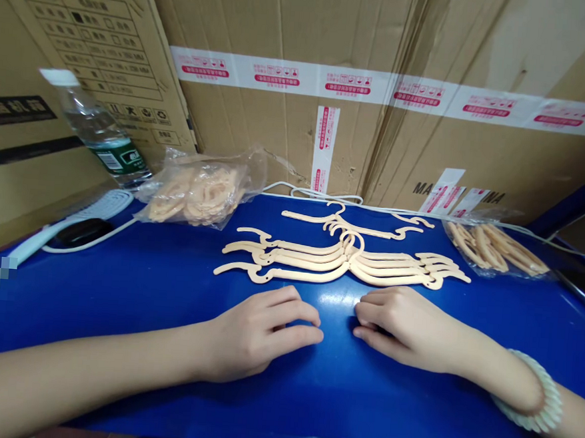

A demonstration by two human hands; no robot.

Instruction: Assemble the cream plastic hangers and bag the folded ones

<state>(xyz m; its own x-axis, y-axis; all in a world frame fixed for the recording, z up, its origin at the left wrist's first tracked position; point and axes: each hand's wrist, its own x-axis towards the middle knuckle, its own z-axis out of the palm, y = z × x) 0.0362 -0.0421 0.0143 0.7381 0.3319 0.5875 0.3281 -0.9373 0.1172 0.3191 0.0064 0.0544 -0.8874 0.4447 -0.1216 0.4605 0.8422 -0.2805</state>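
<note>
Several beige plastic clothes hangers lie overlapped in a row on the blue tabletop, hooks pointing away from me. Behind that row lies another hanger, apart from the rest. My left hand rests on the table in front of the row's left half, with loosely bent fingers, a gap between thumb and fingers, and nothing in it. Facing it, my right hand lies before the right half with its fingers curled in and nothing visible in them. Neither hand touches a hanger.
Clear bags of beige hanger parts lie at back left and right. A water bottle, a black mouse and a white cable are at the back. Large cardboard boxes wall off the far side.
</note>
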